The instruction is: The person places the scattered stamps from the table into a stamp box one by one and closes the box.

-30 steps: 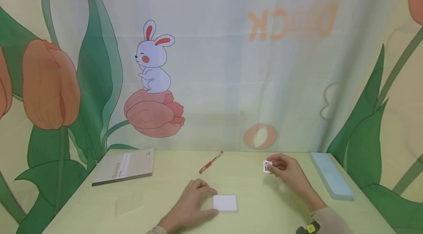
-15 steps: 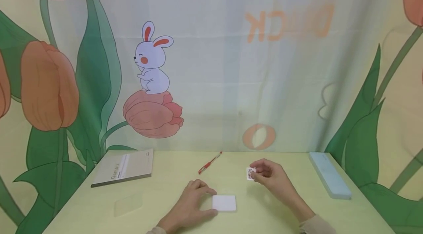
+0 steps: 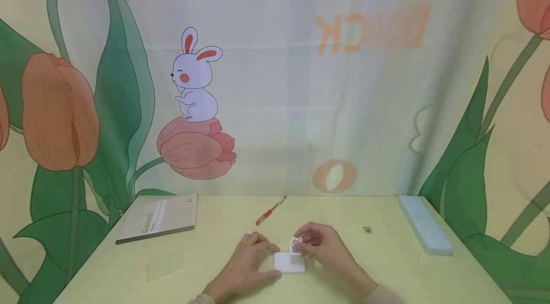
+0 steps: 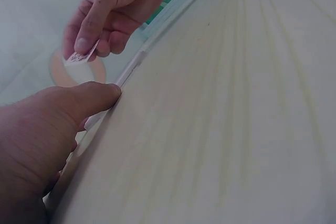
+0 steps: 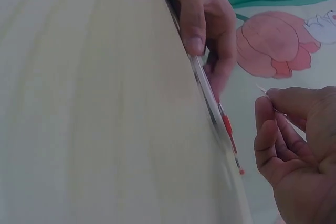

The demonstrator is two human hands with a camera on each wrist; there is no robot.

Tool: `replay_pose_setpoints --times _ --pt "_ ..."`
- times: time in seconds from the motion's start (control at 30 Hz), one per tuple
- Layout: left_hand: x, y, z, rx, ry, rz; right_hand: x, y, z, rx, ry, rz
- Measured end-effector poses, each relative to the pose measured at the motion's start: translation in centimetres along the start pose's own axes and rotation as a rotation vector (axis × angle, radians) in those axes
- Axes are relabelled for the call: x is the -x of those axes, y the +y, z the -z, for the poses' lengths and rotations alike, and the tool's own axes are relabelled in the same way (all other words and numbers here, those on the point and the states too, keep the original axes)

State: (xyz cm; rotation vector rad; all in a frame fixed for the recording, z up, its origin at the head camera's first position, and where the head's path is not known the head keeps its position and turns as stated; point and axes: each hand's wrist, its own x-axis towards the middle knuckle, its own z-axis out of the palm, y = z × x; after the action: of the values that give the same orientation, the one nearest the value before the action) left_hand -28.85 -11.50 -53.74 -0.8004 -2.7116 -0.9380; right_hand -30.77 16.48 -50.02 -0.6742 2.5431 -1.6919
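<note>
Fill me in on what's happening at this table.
A person's left hand grips a white block lying on the table. The right hand pinches a small patterned square, holding it above the block and not yet set down. A small beige square lies off to the right; a red pen lies beyond the hands.

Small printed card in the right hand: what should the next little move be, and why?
Probably lower the small printed card onto the white slab: the right hand pinches the card above it, and the left wrist view shows a gap between them, while the left hand holds the slab between thumb and finger.
</note>
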Motion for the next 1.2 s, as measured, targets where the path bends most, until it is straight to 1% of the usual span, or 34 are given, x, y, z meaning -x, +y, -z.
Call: replay_pose_setpoints --times 0.13,0.2,0.27,0.43,0.6,0.7,0.93,1.07,1.2 --pt "-0.1 -0.2 -0.1 -0.011 0.002 -0.006 -0.2 -0.5 -1.5 0.006 -0.019 0.019" --pt "-0.2 -0.3 -0.3 -0.011 -0.003 -0.005 -0.2 -0.6 -2.0 0.018 -0.022 0.019" --pt "-0.3 -0.4 -0.5 -0.007 -0.011 0.001 0.0 -0.6 -2.4 0.031 -0.026 0.003" --pt "-0.2 -0.4 -0.7 0.003 -0.020 0.010 0.3 -0.1 -3.1 0.034 -0.045 -0.030" --pt "-0.1 -0.2 -0.5 0.002 -0.028 0.009 0.5 0.7 -3.6 0.059 -0.033 -0.022" --pt "0.0 0.0 -0.3 0.003 -0.025 0.007 0.5 0.7 -3.8 0.101 -0.013 -0.007" --pt "0.1 0.0 0.0 -0.009 -0.010 -0.008 0.5 0.4 -4.3 0.269 0.032 0.050" --pt "-0.1 -0.1 0.1 -0.011 -0.016 -0.016 0.4 0.4 -4.3 0.356 0.043 0.067" --pt "-0.1 -0.2 -0.1 -0.006 -0.017 -0.013 0.4 0.6 -4.3 0.384 0.037 0.069"
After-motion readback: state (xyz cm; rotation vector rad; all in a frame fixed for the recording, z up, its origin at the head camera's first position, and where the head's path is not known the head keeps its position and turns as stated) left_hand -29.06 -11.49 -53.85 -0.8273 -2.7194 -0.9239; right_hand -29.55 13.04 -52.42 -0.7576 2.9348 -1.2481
